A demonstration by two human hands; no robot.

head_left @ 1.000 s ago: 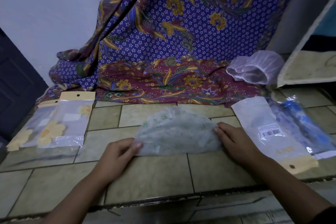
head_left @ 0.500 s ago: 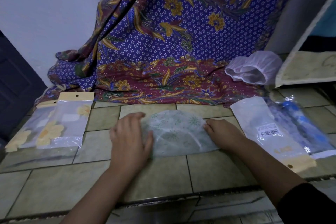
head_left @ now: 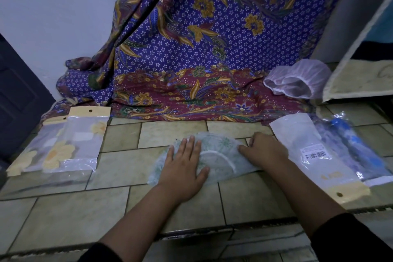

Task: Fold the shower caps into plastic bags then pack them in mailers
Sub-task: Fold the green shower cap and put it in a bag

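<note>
Head camera saw two bagged caps (head_left: 70, 147) with yellow flowers at the left of the tiled bench (head_left: 119, 166). In the middle, the left hand (head_left: 182, 166) lay flat with straight fingers on the green shower cap (head_left: 221, 155), and the right hand (head_left: 263, 149) held its right edge with bent fingers. A plastic bag (head_left: 308, 149) with a barcode lay just to the right.

1. Mid-front on the tiled counter (head_left: 119, 168): folded shower cap (head_left: 221, 155), lying flat.
2. Flat on the cap's left half: left hand (head_left: 185, 166); at its right edge: right hand (head_left: 263, 149).
3. Left of the cap, well apart: two filled bags (head_left: 72, 144), overlapping.
4. Just right of the right hand: flat bag (head_left: 314, 151); beyond that, wrapped packet (head_left: 350, 144).
5. Behind everything: draped cloth (head_left: 191, 70), with loose cap (head_left: 297, 78) at its right end.
</note>
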